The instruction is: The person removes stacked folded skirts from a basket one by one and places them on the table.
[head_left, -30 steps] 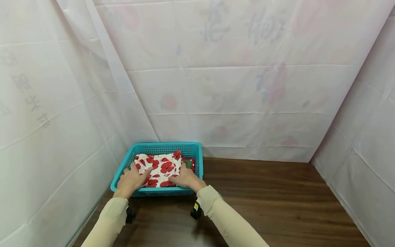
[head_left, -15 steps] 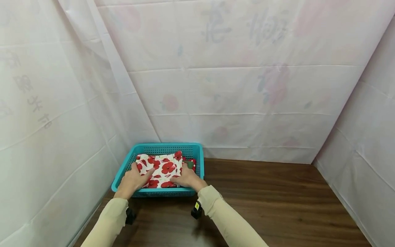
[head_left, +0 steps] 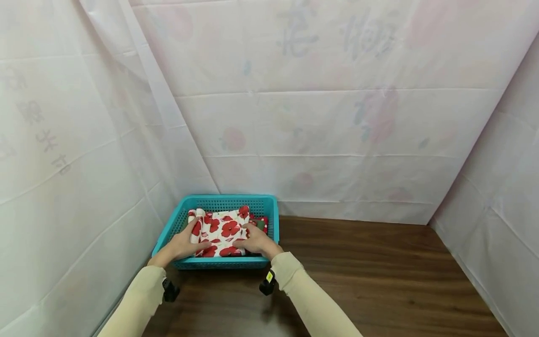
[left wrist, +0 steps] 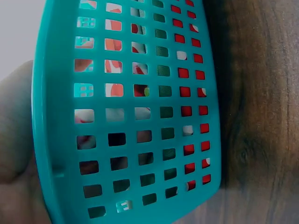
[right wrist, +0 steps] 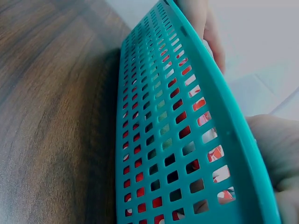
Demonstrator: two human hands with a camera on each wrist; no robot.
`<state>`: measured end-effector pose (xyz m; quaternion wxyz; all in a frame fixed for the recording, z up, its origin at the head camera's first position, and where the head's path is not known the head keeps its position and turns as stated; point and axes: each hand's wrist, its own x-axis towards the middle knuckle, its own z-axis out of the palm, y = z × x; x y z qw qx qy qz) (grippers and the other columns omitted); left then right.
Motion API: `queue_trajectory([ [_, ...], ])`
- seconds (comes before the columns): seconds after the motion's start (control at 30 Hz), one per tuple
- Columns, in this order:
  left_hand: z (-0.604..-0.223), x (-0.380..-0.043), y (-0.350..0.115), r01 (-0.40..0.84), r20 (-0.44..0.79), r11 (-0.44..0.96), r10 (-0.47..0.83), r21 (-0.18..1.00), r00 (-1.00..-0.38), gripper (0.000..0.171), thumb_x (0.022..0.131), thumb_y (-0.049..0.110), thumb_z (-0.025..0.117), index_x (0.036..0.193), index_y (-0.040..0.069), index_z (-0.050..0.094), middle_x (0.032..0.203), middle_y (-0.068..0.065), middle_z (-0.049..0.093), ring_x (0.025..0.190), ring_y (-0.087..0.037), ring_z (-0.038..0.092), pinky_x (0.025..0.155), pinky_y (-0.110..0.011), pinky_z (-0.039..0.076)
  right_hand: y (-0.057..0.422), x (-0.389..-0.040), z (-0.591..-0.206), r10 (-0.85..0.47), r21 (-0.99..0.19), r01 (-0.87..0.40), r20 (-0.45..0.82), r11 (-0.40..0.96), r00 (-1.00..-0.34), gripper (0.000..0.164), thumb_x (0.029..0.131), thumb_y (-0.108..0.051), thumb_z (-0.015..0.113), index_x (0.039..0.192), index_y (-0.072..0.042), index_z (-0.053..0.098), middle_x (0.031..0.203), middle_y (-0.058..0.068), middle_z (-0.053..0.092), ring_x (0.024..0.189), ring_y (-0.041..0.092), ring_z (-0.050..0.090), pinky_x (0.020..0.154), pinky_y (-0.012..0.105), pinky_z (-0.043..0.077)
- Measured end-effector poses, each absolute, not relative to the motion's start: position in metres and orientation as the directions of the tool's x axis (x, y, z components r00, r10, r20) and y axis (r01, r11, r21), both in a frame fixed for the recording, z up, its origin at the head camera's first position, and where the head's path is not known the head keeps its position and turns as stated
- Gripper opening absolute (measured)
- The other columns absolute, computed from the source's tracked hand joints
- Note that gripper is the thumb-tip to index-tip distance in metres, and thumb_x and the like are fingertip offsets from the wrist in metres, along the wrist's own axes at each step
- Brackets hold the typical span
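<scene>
A folded white cloth with red flowers [head_left: 225, 231] lies inside a turquoise plastic basket [head_left: 229, 263] in the head view. My left hand [head_left: 182, 244] holds the cloth's left side, where the fabric bunches into an upright ridge; its thumb lies over the top. At the opposite edge my right hand [head_left: 256, 241] grips the cloth, thumb pointing inward; some fingertips are hidden. Beneath, red dotted fabric [head_left: 265, 221] and a green piece [head_left: 260, 225] peek out at the right. Through the mesh in the left wrist view, layers of green fabric [left wrist: 164, 91] and red fabric [left wrist: 185, 111] show.
The basket stands on a dark wood table [head_left: 370, 271], near its back left corner. White printed sheeting [head_left: 320, 117] hangs behind and along both sides. A small black wrist camera [head_left: 170, 290] sits under the left wrist, another black camera [head_left: 267, 283] under the right.
My left hand has shifted slightly, its fingers reaching further over the cloth, and the cloth's left edge has bunched up and inward. My right hand has barely moved.
</scene>
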<state>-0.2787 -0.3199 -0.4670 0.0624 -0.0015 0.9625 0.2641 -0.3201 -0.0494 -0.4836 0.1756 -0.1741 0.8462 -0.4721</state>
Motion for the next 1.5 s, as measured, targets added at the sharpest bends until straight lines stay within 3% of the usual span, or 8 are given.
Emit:
queue_trajectory([
  [0.27,-0.472,-0.274,-0.325,0.138,0.048,0.826,0.134,0.547,-0.990,0.079,0.095,0.016,0.070,0.161,0.011,0.027,0.159,-0.035,0.033,0.136,-0.059,0.042,0.104,-0.076,0.040,-0.048,-0.321,-0.483,-0.449,-0.882,-0.112,-0.121,0.458,-0.885,0.066,0.100,-0.034,0.068,0.155,-0.008,0.043,0.158,0.016,0.044,0.137,0.037,0.048,0.112,0.058,0.044],
  [0.43,-0.473,-0.272,-0.326,0.204,0.095,0.798,0.182,0.567,-0.979,0.069,0.094,0.010,0.068,0.157,0.010,0.039,0.155,-0.033,0.040,0.137,-0.057,0.043,0.104,-0.077,0.039,-0.048,-0.321,-0.483,-0.437,-0.897,-0.092,-0.118,0.431,-0.892,0.060,0.099,-0.031,0.069,0.151,-0.008,0.048,0.156,0.017,0.047,0.134,0.036,0.050,0.109,0.057,0.047],
  [0.57,-0.471,-0.273,-0.326,0.201,0.074,0.790,0.195,0.579,-0.978,0.066,0.094,0.012,0.068,0.154,0.005,0.043,0.154,-0.034,0.042,0.137,-0.056,0.044,0.105,-0.075,0.039,-0.050,-0.322,-0.484,-0.448,-0.894,-0.104,-0.115,0.436,-0.887,0.058,0.095,-0.013,0.068,0.151,-0.010,0.050,0.153,0.016,0.049,0.116,0.030,0.055,0.084,0.043,0.056],
  [0.77,-0.471,-0.279,-0.330,0.066,-0.061,0.798,0.128,0.599,-0.990,0.075,0.095,0.027,0.072,0.157,0.003,0.037,0.158,-0.035,0.034,0.140,-0.056,0.036,0.108,-0.076,0.035,-0.054,-0.324,-0.487,-0.477,-0.891,-0.101,-0.139,0.443,-0.868,0.057,0.090,-0.001,0.061,0.146,-0.012,0.056,0.150,0.011,0.050,0.089,0.024,0.053,0.056,0.029,0.043],
  [1.13,-0.471,-0.287,-0.335,-0.067,-0.144,0.746,0.039,0.662,-0.989,0.073,0.096,0.023,0.071,0.156,0.000,0.036,0.159,-0.038,0.027,0.141,-0.056,0.029,0.111,-0.076,0.031,-0.056,-0.324,-0.489,-0.487,-0.869,-0.126,-0.143,0.479,-0.862,0.046,0.095,-0.012,0.066,0.141,-0.011,0.064,0.142,0.012,0.060,0.073,0.016,0.053,0.070,0.034,0.052],
  [1.27,-0.473,-0.288,-0.335,-0.043,-0.145,0.740,0.074,0.671,-0.987,0.076,0.095,0.025,0.073,0.158,0.004,0.034,0.160,-0.036,0.025,0.142,-0.056,0.027,0.111,-0.076,0.031,-0.053,-0.325,-0.490,-0.561,-0.908,-0.085,-0.177,0.410,-0.809,0.055,0.092,-0.001,0.063,0.146,-0.009,0.058,0.132,0.012,0.060,0.053,0.016,0.029,0.057,0.029,0.041],
  [1.4,-0.474,-0.291,-0.334,0.007,-0.122,0.745,0.118,0.667,-0.986,0.070,0.096,0.021,0.071,0.157,0.006,0.039,0.159,-0.035,0.030,0.140,-0.055,0.032,0.109,-0.075,0.034,-0.053,-0.325,-0.489,-0.552,-0.913,-0.058,-0.193,0.405,-0.811,0.051,0.096,-0.010,0.064,0.145,-0.005,0.057,0.110,0.010,0.063,0.055,0.016,0.033,0.061,0.030,0.043],
  [1.5,-0.475,-0.293,-0.334,0.019,-0.108,0.760,0.117,0.649,-0.987,0.064,0.097,0.017,0.069,0.155,0.006,0.044,0.157,-0.035,0.035,0.137,-0.054,0.037,0.108,-0.074,0.038,-0.053,-0.326,-0.489,-0.519,-0.910,-0.065,-0.175,0.411,-0.837,0.047,0.096,-0.014,0.069,0.141,-0.003,0.061,0.115,0.009,0.066,0.064,0.014,0.045,0.068,0.032,0.050],
])
